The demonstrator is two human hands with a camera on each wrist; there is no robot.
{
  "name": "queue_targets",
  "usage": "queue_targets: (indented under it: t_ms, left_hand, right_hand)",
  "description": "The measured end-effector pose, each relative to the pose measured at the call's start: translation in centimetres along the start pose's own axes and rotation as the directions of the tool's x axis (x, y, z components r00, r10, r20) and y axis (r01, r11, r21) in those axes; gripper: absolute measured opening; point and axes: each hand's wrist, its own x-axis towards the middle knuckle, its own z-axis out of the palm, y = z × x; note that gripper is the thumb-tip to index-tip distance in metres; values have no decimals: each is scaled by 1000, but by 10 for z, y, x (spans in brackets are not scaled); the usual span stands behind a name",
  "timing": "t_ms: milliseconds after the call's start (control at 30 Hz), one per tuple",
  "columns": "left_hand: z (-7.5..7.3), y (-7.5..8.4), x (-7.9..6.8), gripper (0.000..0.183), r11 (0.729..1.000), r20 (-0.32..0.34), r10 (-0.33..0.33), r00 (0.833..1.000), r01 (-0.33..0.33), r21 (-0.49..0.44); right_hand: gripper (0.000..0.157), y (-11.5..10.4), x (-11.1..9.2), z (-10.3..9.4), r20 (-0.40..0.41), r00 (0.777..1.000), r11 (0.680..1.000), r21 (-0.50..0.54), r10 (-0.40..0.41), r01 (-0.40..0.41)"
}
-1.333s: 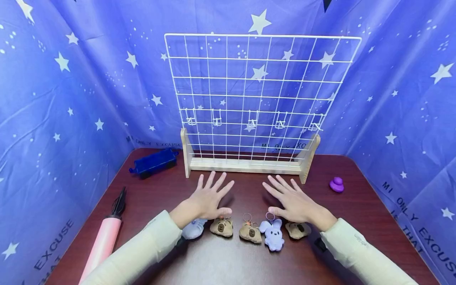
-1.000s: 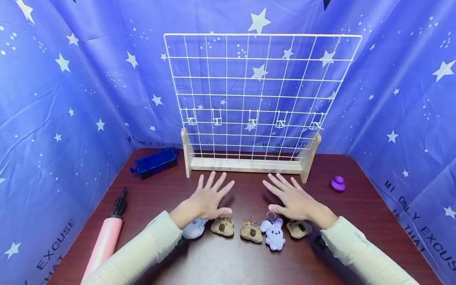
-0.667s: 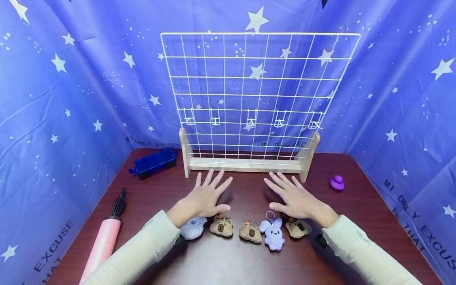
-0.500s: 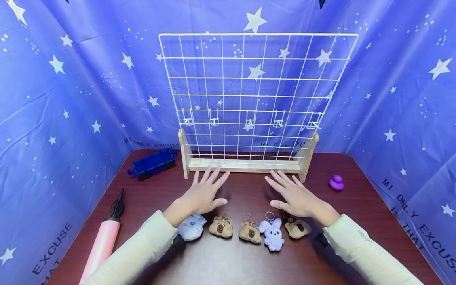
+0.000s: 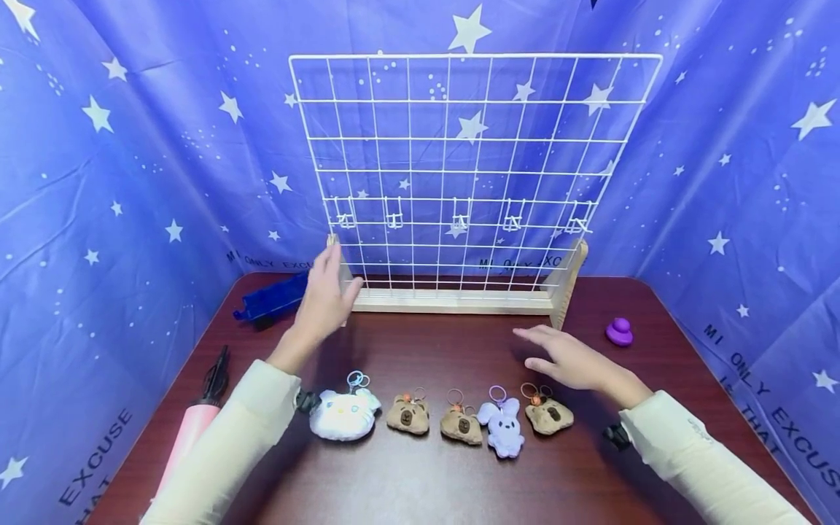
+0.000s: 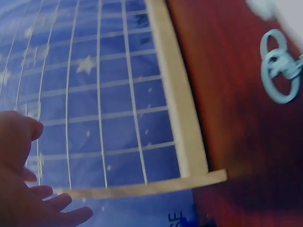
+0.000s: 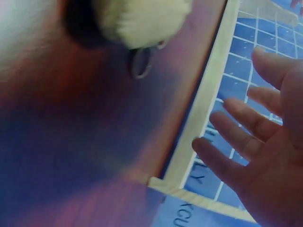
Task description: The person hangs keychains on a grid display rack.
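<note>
Rack (image 5: 444,172): stands at the back of the desk (image 5: 420,481), before the curtain (image 5: 394,29); only the head view shows its full width, the wrist views each catching part of the grid and wood.
Left grip (image 5: 321,292): wide, holding nothing, at the left post (image 5: 345,268); the left wrist view shows its fingers (image 6: 59,202) apart, while the head view shows them overlapping.
Right grip (image 5: 571,357): wide, holding nothing, above the desk near a brown plush (image 5: 548,417); the right wrist view shows all five digits, the head view mostly thumb and forefinger.
Left post: mostly hidden by the left grip; I cannot tell whether they touch.
Blue toy (image 5: 269,299): right end behind the left grip.
Pump (image 5: 197,419): partly covered by the left sleeve (image 5: 223,445).
Blurred plush (image 7: 147,21): cut off by the right wrist view's top edge.
Grid: white wire on a pale wooden base, five hooks (image 5: 460,222) in a row across its lower half.
</note>
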Motion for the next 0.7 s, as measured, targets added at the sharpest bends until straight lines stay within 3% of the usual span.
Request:
queue_targets:
  t_ms: [133,300,500,700]
  left_hand:
    - [-11,-9,18,79,990,-42,-120,992,116,-84]
    - [-17,-17,38,77,966,-14,-230,973,226,-128]
    - [-13,-29,52,73,952,36,-276,960,279,-130]
    - [-6,-39,53,65,948,43,-281,959,284,-142]
  right_hand:
    - [41,11,-7,7,24,999,999,21,-48,48]
    - [37,21,-14,17,68,992,992,74,-109,104]
    - [39,26,-18,22,86,983,981,124,-162,151]
    - [38,25,-19,30,104,969,968,142,-222,207]
